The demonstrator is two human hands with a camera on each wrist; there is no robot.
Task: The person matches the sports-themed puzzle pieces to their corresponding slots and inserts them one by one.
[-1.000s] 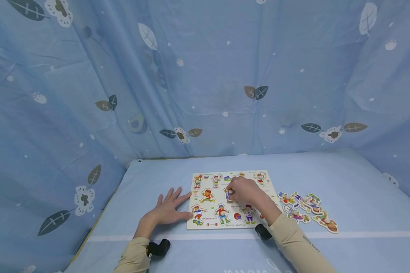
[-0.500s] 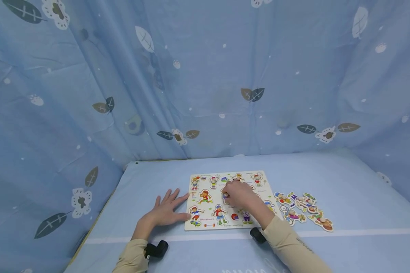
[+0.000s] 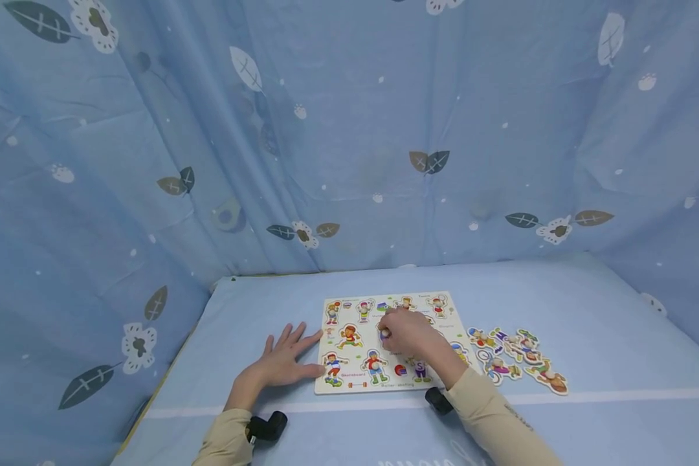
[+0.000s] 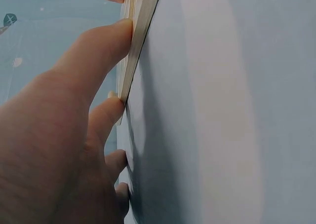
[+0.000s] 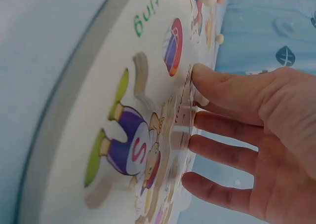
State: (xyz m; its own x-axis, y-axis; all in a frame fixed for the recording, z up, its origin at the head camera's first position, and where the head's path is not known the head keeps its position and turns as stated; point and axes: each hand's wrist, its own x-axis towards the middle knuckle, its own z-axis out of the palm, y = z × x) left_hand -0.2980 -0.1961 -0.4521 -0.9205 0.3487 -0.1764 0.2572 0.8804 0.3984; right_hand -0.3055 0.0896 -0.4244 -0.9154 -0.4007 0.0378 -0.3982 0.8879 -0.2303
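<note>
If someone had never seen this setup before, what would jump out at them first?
Probably the colourful puzzle board, low in the middle of the head view, with the left hand touching its left edge and the right hand over its middle. Next, the loose figure pieces clustered just right of it. The blue patterned backdrop rises behind.

Soft, even light falls across the table (image 3: 617, 336) in the head view, while the curtain (image 3: 338, 129) beyond its far edge looks duller and the fine print on the board (image 3: 366, 349) is blurry. The left wrist view is dim and greyish, with a broad, soft-edged shadow (image 4: 153, 160) on the table alongside the board's edge. In the right wrist view, muted too, the board's near rim bows and the background is soft.
</note>
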